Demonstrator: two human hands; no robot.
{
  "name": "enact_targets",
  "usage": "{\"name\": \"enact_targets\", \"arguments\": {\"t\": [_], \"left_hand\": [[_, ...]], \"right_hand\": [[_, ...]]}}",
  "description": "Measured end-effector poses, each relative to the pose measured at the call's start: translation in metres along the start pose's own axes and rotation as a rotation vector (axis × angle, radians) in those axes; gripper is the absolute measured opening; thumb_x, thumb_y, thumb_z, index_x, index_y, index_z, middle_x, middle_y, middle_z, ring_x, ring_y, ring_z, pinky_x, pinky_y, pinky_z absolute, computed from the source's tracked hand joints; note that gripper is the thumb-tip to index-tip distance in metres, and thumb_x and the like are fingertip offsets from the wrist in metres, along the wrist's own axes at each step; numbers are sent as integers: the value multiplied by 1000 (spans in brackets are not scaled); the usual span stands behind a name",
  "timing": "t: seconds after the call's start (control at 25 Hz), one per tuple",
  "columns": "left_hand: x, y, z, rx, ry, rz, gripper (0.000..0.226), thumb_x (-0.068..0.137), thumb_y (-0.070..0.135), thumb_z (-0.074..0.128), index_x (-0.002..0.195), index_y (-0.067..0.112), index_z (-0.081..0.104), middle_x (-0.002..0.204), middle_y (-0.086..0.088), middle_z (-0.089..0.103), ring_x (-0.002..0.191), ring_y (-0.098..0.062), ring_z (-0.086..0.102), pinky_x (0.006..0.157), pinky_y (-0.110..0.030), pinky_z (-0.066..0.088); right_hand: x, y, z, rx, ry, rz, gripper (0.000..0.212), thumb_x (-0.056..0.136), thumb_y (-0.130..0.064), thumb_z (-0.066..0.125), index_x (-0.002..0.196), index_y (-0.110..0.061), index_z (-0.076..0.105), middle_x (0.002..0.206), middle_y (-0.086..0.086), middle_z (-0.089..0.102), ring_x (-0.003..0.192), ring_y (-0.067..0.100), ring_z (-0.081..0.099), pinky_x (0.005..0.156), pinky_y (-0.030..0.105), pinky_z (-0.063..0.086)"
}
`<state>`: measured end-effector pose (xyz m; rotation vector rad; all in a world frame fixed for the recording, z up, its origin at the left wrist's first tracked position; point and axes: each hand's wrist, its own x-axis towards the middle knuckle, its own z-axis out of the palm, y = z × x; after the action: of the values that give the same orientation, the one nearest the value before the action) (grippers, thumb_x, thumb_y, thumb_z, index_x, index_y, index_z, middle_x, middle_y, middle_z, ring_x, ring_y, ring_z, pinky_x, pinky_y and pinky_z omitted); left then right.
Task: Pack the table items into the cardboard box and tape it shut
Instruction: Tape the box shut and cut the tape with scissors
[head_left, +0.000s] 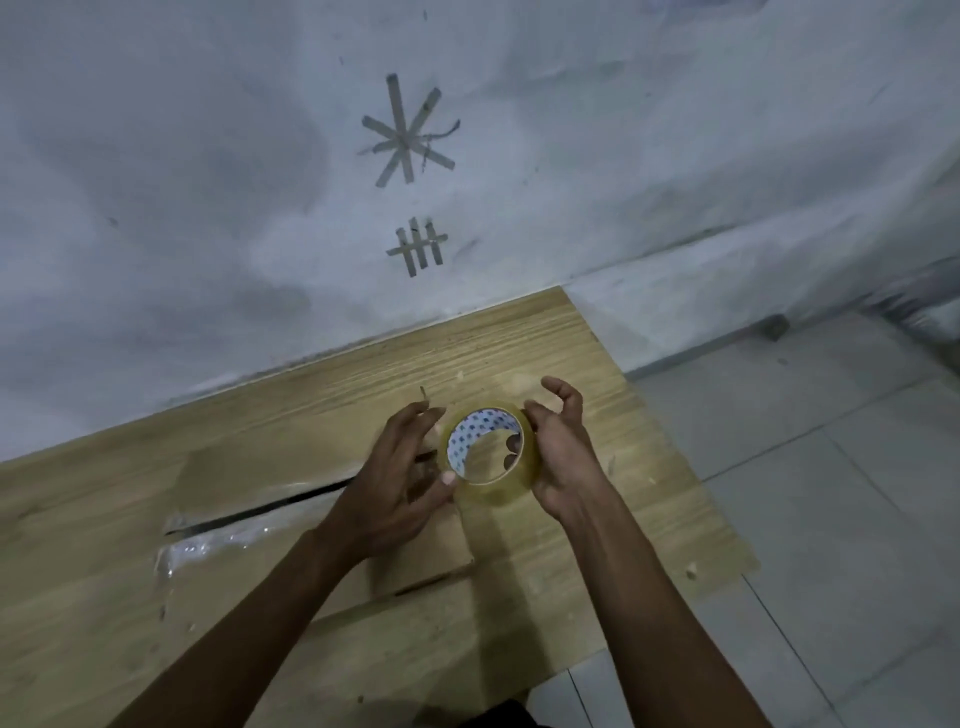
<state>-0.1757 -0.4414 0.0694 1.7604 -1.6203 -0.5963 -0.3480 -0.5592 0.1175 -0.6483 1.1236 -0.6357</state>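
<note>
Both hands on a roll of clear tape above the closed cardboard box.

The right hand (558, 452) grasps the tape roll (488, 453) from its right side, fingertips showing through the core; the left hand (402, 480) touches the roll's left rim with its thumb, fingers spread loosely. The roll hangs over the right end of the cardboard box (260, 483), which lies flat-topped on the wooden table (597, 525), near its right edge, flaps shut with a dark seam and shiny tape along it.
</note>
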Motion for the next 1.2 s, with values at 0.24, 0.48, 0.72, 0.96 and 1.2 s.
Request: {"name": "enact_targets", "arguments": {"t": [0.24, 0.48, 0.72, 0.96, 1.2], "left_hand": [[-16, 1, -26, -37, 15, -3, 97, 74, 75, 62, 152, 27, 29, 159, -2, 21, 149, -10, 15, 113, -47, 37], [-30, -1, -55, -51, 144, 224, 53, 80, 48, 77, 119, 14, 67, 145, -3, 48, 136, -20, 45, 104, -46, 45], [-34, 13, -120, -372, -128, -39, 53, 77, 51, 72, 123, 26, 65, 116, 12, 66, 103, -6, 63, 76, -19, 51], [-29, 21, -156, -475, -225, -131, 42, 82, 55, 67, 99, 18, 72, 88, -5, 74, 73, -17, 63, 63, -30, 45], [-34, 22, -158, -536, -246, -110, 24, 90, 32, 65, 87, 10, 73, 70, -5, 71, 56, -6, 62, 54, -15, 43]], "right_hand": [[-6, 13, 55, -24, 77, 94, 31, 98, -16, 55, 128, -7, 52, 105, 19, 69, 74, 22, 65, 58, 30, 54], [-28, 27, 92, 87, 51, 164, 22, 94, -17, 62, 101, 1, 72, 98, 16, 76, 86, 29, 73, 67, 38, 62], [-45, 34, 86, -21, 12, -1, 13, 84, -33, 74, 90, -21, 75, 85, -9, 71, 85, 14, 53, 68, 30, 41], [-56, 45, 105, 134, 81, -117, 20, 77, -35, 81, 85, -16, 79, 86, -6, 73, 70, 9, 53, 61, 27, 40], [-69, 62, 112, -254, 403, -634, 14, 90, -26, 73, 83, -17, 80, 77, -2, 78, 76, 7, 73, 69, 22, 58]]}}
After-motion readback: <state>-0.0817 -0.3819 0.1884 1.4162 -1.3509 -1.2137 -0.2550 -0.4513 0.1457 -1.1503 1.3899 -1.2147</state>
